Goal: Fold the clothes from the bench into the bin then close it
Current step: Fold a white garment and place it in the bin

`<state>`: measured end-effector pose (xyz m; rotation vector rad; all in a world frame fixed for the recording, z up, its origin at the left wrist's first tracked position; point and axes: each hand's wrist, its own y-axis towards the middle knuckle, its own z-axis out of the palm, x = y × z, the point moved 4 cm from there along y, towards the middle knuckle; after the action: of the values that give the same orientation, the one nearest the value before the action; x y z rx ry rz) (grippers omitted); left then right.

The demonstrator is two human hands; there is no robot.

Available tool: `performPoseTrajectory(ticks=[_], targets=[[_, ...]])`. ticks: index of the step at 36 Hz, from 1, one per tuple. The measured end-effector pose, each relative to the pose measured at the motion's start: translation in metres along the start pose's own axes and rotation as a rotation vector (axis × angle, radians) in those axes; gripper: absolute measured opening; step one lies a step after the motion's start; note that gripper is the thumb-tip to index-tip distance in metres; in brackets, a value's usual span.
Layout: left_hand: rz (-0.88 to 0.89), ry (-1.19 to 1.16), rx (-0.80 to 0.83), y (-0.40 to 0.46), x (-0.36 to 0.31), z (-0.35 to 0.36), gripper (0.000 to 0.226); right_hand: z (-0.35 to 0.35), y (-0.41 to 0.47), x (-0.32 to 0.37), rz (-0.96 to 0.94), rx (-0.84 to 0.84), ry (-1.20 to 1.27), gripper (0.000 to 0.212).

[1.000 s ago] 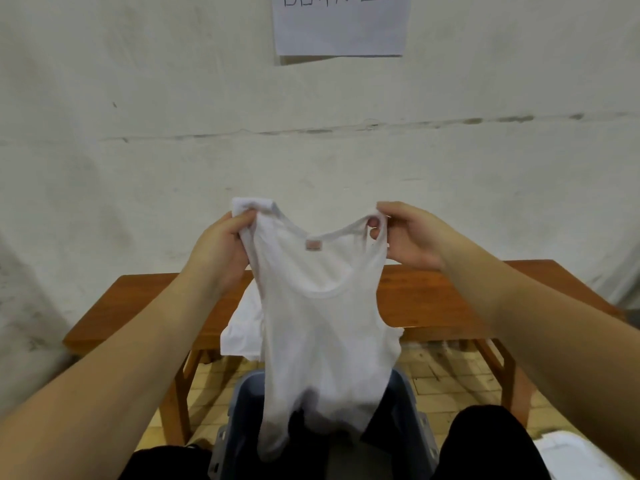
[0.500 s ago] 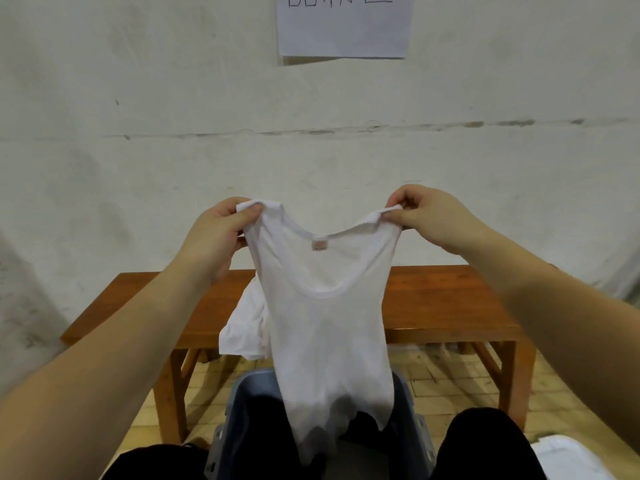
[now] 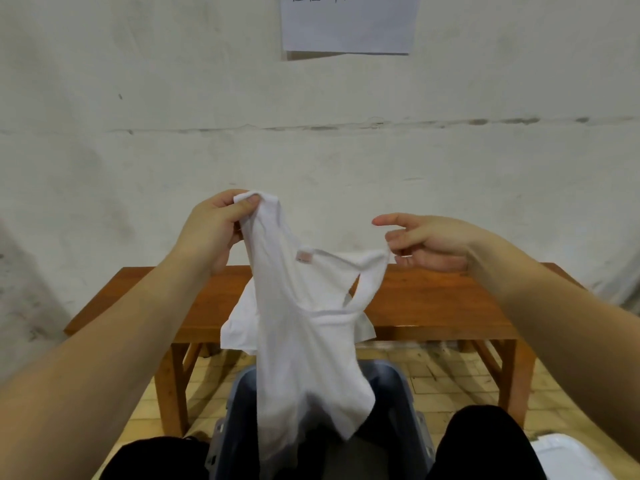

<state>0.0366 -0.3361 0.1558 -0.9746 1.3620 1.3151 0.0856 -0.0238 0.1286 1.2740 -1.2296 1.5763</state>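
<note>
A white tank top hangs in the air in front of me, above a grey-blue bin that stands between my knees. My left hand pinches its left shoulder strap high up. My right hand sits lower and pinches the right strap with its lower fingers, the index finger sticking out straight. The top hangs slanted, its hem over the bin's dark inside. Another white garment lies on the wooden bench behind it, drooping over the front edge.
A pale wall with a taped paper sheet rises behind the bench. A white lid-like object lies on the tiled floor at the lower right. My dark-trousered knees flank the bin.
My right hand has dropped and moved right, with its index finger now extended, so the tank top hangs tilted instead of level. My left hand has stayed high on its strap.
</note>
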Motion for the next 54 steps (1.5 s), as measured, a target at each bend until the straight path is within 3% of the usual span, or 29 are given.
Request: performPoseTrajectory(ticks=[8,12,16,22,25,30,34,38,42,49,54], targets=[[0.006,-0.016,0.018,0.001,0.000,-0.004,0.015,0.011,-0.005,0.004,-0.157,-0.172,-0.777,0.025],[0.018,0.015,0.039,0.001,-0.004,-0.001,0.014,0.040,0.007,-0.031,-0.088,-0.092,-0.822,0.033],[0.006,0.019,0.041,0.002,-0.007,-0.001,0.014,0.077,0.035,-0.081,-0.032,0.023,-0.838,0.060],[-0.003,-0.007,0.026,0.001,-0.009,-0.003,0.013,0.102,0.082,-0.139,0.075,-0.020,-0.381,0.083],[0.004,0.010,0.035,-0.003,-0.010,-0.004,0.014,0.103,0.093,-0.152,0.098,-0.012,-0.052,0.066],[0.019,0.052,0.012,-0.007,-0.011,-0.015,0.014,0.095,0.079,-0.135,0.062,0.074,0.181,0.025],[0.018,0.080,-0.007,-0.008,-0.006,-0.026,0.013,0.074,0.066,-0.116,0.028,0.066,0.530,0.031],[0.016,0.098,0.030,-0.013,0.000,-0.028,0.014,0.059,0.047,-0.087,-0.080,0.078,0.648,0.040],[0.010,0.079,0.047,-0.015,0.001,-0.026,0.013,0.049,0.032,-0.054,-0.289,-0.066,0.378,0.039],[0.028,0.041,0.080,-0.018,-0.005,-0.017,0.014,0.044,0.007,0.002,-0.473,-0.503,-0.641,0.015],[0.055,0.020,0.088,-0.021,-0.012,-0.013,0.015,0.035,0.002,0.016,-0.549,-0.652,-0.809,0.005]])
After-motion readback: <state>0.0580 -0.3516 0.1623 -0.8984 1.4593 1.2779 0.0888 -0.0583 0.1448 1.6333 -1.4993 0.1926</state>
